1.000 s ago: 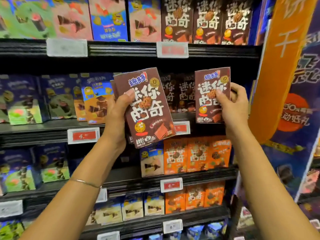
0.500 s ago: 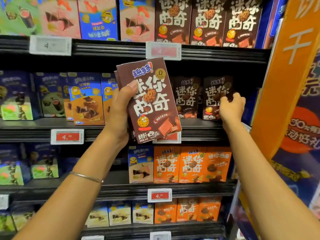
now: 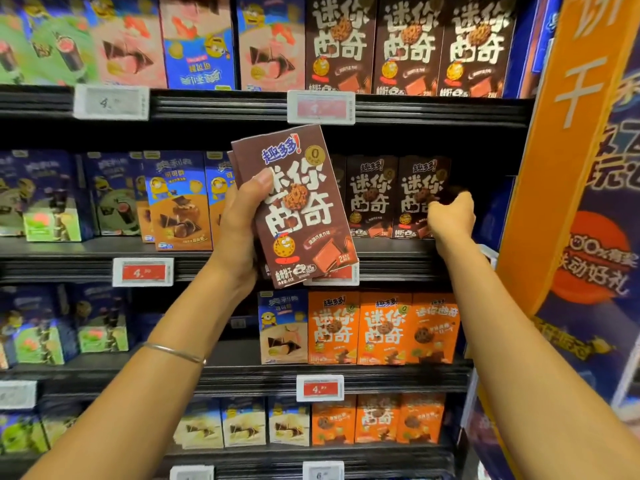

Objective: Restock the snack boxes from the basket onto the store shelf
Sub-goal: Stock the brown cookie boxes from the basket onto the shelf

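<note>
Your left hand [image 3: 239,230] grasped spare boxes [image 3: 294,206] before the shelf [image 3: 398,258] | right hand [image 3: 450,220] at shelf box [image 3: 415,199], fingers hidden, cannot tell | box needed straight push, label forward.

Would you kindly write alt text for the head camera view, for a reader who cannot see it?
A person's left hand holds up a small stack of brown snack boxes before a store shelf, while the curled right hand touches the rightmost matching brown box standing on that shelf. Orange boxes and blue boxes fill neighbouring shelves.
</note>
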Demonstrator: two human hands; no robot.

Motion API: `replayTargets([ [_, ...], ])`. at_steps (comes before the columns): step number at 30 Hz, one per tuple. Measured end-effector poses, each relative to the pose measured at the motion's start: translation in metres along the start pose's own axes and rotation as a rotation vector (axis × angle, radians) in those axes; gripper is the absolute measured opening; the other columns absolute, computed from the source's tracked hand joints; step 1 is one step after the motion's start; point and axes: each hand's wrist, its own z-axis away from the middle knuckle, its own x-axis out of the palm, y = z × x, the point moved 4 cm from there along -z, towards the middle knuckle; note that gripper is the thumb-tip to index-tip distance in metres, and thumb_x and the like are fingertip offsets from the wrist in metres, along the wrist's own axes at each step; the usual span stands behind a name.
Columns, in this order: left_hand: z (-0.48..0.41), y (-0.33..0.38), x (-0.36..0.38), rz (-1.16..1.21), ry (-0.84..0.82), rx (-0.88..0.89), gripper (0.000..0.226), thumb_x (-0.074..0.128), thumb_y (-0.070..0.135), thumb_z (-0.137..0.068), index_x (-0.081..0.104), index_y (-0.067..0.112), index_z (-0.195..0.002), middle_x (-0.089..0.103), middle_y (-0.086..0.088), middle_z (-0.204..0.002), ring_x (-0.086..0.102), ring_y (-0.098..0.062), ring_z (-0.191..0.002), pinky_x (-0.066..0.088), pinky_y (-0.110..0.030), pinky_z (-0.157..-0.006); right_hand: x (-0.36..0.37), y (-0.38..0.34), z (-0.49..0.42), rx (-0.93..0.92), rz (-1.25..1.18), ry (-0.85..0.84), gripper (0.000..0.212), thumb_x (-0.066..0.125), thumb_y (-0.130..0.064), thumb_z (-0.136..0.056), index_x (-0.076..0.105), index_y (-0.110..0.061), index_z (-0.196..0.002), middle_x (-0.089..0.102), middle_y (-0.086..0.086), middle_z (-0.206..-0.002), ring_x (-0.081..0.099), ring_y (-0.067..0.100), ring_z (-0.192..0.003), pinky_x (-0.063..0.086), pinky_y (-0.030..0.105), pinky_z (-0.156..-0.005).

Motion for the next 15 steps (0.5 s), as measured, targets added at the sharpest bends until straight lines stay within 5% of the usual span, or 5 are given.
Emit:
replayTargets([
  [4, 0.001, 0.001, -0.001, -0.003, -0.002, 0.009, 0.068, 0.069, 0.05, -0.079, 0.061, 0.012, -0.135, 0.075, -0.011, -0.121, 0.075, -0.03, -0.102, 0.062, -0.045, -0.086, -0.01, -0.019, 0.023, -0.053, 0.035, 0.052, 0.047, 0.059, -0.029, -0.099, 0.044, -0.013, -0.141, 0.046, 0.014, -0.145, 0.046, 0.031, -0.132, 0.048, 0.047, -0.104],
  [7, 0.001, 0.0, -0.001, -0.029, 0.014, 0.015, 0.07, 0.069, 0.05, -0.078, 0.06, 0.01, -0.134, 0.074, -0.013, -0.121, 0.074, -0.031, -0.103, 0.06, -0.051, -0.093, -0.017, -0.051, 0.066, -0.24, -0.158, -0.054, 0.039, 0.061, -0.038, -0.098, 0.055, -0.018, -0.132, 0.056, 0.003, -0.133, 0.057, 0.013, -0.119, 0.053, 0.029, -0.095],
  [11, 0.003, 0.0, 0.005, -0.027, 0.037, 0.012, 0.086, 0.07, 0.052, -0.075, 0.051, 0.005, -0.144, 0.07, -0.02, -0.13, 0.073, -0.034, -0.106, 0.06, -0.052, -0.093, -0.009, -0.098, 0.136, -0.284, -0.399, -0.646, 0.042, 0.059, -0.061, -0.089, 0.065, -0.031, -0.118, 0.07, -0.011, -0.119, 0.068, 0.002, -0.106, 0.057, 0.03, -0.085],
  [13, 0.003, 0.0, 0.008, -0.05, 0.032, 0.017, 0.084, 0.07, 0.051, -0.077, 0.051, 0.005, -0.145, 0.07, -0.019, -0.129, 0.073, -0.034, -0.106, 0.061, -0.047, -0.087, -0.003, -0.11, 0.162, -0.277, -0.447, -0.81, 0.048, 0.068, -0.058, -0.085, 0.063, -0.029, -0.123, 0.073, -0.01, -0.114, 0.072, 0.004, -0.101, 0.059, 0.025, -0.074],
  [15, 0.001, -0.002, 0.007, -0.069, 0.048, 0.008, 0.08, 0.07, 0.05, -0.082, 0.05, 0.008, -0.147, 0.07, -0.018, -0.131, 0.072, -0.036, -0.112, 0.061, -0.046, -0.087, 0.002, -0.111, 0.177, -0.302, -0.452, -0.804, 0.052, 0.079, -0.045, -0.084, 0.058, -0.027, -0.128, 0.073, -0.008, -0.112, 0.074, 0.006, -0.097, 0.061, 0.023, -0.072],
])
